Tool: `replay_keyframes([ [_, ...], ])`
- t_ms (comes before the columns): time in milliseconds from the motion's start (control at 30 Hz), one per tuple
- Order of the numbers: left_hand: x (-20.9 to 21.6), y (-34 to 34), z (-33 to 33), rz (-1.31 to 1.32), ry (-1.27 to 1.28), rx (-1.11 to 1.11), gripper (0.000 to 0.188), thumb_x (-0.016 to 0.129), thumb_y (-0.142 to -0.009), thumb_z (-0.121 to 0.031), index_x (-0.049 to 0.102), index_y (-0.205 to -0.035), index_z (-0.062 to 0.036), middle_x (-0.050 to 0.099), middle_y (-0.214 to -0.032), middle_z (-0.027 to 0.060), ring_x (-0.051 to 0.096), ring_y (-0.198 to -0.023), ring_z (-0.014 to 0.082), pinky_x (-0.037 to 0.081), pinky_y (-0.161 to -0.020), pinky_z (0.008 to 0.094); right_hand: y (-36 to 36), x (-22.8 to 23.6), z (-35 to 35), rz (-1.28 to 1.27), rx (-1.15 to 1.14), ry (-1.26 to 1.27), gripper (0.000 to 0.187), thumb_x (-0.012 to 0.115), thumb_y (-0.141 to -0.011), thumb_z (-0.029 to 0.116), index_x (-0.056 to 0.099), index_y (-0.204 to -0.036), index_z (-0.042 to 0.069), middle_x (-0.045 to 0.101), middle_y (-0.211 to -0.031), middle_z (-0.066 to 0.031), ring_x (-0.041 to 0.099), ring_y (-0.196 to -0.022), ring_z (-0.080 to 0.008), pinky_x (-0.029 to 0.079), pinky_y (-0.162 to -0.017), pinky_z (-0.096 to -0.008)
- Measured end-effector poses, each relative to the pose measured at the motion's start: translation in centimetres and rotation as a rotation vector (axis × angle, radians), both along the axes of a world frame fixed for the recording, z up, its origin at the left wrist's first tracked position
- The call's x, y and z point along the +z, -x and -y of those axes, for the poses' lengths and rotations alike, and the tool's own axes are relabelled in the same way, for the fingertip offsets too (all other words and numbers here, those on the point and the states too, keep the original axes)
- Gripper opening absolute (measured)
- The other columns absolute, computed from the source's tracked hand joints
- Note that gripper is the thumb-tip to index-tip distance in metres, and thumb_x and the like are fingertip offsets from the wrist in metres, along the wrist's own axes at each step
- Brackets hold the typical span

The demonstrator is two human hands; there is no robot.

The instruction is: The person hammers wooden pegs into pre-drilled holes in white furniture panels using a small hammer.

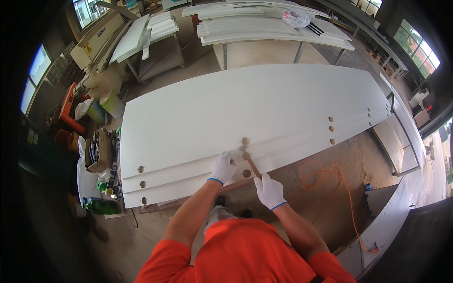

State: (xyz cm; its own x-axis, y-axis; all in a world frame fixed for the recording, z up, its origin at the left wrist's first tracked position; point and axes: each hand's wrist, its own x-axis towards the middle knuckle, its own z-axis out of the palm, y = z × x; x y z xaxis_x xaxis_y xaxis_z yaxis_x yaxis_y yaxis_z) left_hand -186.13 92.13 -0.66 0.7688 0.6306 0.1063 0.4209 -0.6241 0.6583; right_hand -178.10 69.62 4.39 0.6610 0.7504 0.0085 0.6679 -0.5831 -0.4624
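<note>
Cardboard box (100, 153) at nine o'clock holds tools. Left hand (222, 167) presses the white panel (245, 101); right hand (270, 191) grasps a wooden-handled hammer (251, 162).

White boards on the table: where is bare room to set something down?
The top board is bare across its wide middle and far side. Crowded: the near edge at the middle holes, where the left hand and the right hand with a hammer are.

We see a small hammer (249, 160) with a wooden handle lying slanted across the near edge of the stacked white panels (245, 104), its head beside the middle round hole (245, 141). The panels lie flat, staggered, each showing drilled holes along its near edge.
</note>
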Motion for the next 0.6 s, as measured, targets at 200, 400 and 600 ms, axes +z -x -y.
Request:
replay_keyframes([
  [200,0.0,0.1,0.6,0.116,0.05,0.033,0.029,0.062,-0.087,-0.011,0.069,-0.115,-0.0068,0.069,-0.107,0.0222,0.068,-0.1,0.0454,0.056,-0.085,0.0557,-0.3,-1.8,-0.1,-0.012,0.002,0.117,0.047,0.051,-0.108,0.047,0.061,-0.093,0.004,0.07,-0.073,-0.0241,0.071,-0.071,-0.0468,0.054,-0.067,-0.0594],
  [400,-0.7,-0.7,0.1,0.094,0.085,0.023,0.03,0.064,-0.087,-0.013,0.068,-0.116,-0.0073,0.069,-0.109,0.0229,0.067,-0.1,0.0472,0.055,-0.084,0.0574,-0.5,-2.6,0.1,-0.043,-0.026,0.193,0.049,0.048,-0.108,0.049,0.06,-0.096,0.003,0.071,-0.077,-0.0262,0.072,-0.077,-0.0483,0.054,-0.072,-0.0614],
  [600,0.7,0.5,-0.2,0.127,-0.098,0.002,0.033,0.066,-0.087,-0.014,0.069,-0.12,-0.0091,0.069,-0.109,0.0188,0.068,-0.098,0.0428,0.056,-0.083,0.0544,-0.6,-2.9,-0.8,-0.049,0.002,0.228,0.053,0.047,-0.108,0.052,0.061,-0.097,0.002,0.072,-0.081,-0.0275,0.072,-0.081,-0.0489,0.055,-0.076,-0.0606],
])
